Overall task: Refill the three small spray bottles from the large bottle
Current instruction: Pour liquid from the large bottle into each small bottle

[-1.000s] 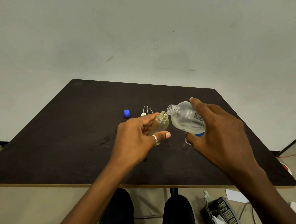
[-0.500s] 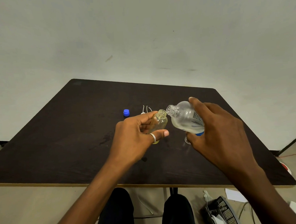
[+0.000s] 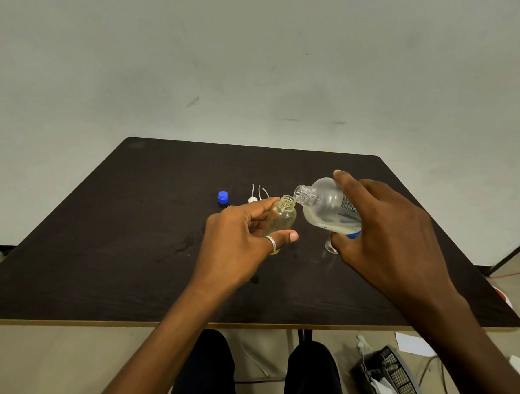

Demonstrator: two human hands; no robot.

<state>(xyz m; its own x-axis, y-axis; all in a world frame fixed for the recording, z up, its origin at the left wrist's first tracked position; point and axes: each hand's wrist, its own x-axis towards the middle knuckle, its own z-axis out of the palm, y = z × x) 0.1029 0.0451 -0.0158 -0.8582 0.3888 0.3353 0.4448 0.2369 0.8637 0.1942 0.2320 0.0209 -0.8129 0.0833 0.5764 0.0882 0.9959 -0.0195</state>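
Note:
My left hand (image 3: pixel 243 243) grips a small clear spray bottle (image 3: pixel 281 216) with its cap off, tilted a little to the right above the dark table (image 3: pixel 105 250). In my right hand (image 3: pixel 384 229) the large clear bottle (image 3: pixel 325 208) is tipped to the left, its open neck just above and right of the small bottle's threaded mouth. Pale liquid lies in the large bottle's lower side. A second small bottle (image 3: pixel 330 247) shows only as a clear rim under my right hand. White spray tops with thin tubes (image 3: pixel 257 195) lie behind my left hand.
A blue cap (image 3: pixel 223 197) stands on the table to the left of the spray tops. Wet patches (image 3: pixel 192 242) mark the tabletop left of my left hand. A black basket (image 3: pixel 388 374) and papers lie on the floor at the lower right.
Both bottles have risen slightly and the large bottle's neck has come closer to the small bottle's mouth, tipping a little further to the left.

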